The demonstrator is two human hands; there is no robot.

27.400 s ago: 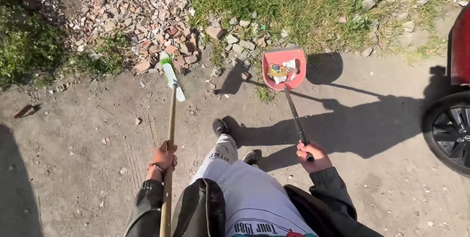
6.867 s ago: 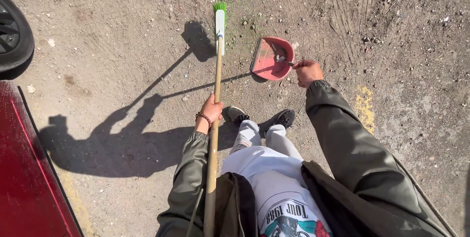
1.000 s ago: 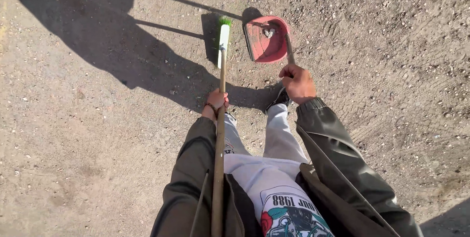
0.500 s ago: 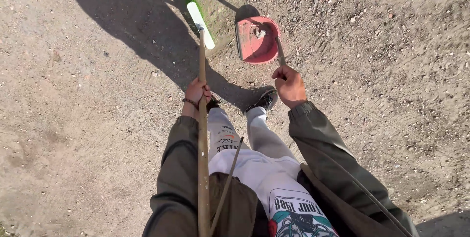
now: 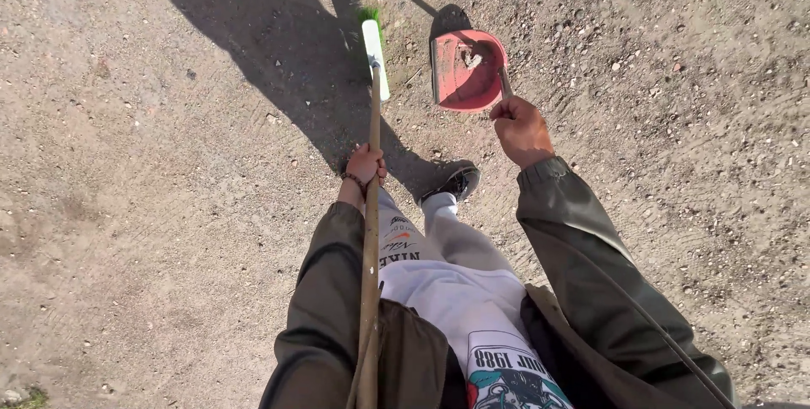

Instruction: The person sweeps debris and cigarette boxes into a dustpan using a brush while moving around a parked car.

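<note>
My left hand [image 5: 364,166] grips the long wooden broom handle [image 5: 371,232] about halfway up. The broom head [image 5: 375,54], white with green bristles, rests on the dirt ahead of me. My right hand [image 5: 519,129] holds the dark handle [image 5: 504,81] of a red dustpan [image 5: 467,69], which stands on the ground just right of the broom head. A little pale debris lies inside the pan. Both sleeves are olive green.
Bare dirt ground [image 5: 152,206] with small stones spreads all round, more gravelly on the right [image 5: 692,80]. My long shadow [image 5: 261,46] falls to the upper left. One dark shoe [image 5: 456,181] shows below the dustpan.
The broom head has swung right, closer to the dustpan. My right hand slid forward along the dustpan handle, nearer the pan. The view shifted slightly as I stepped.
</note>
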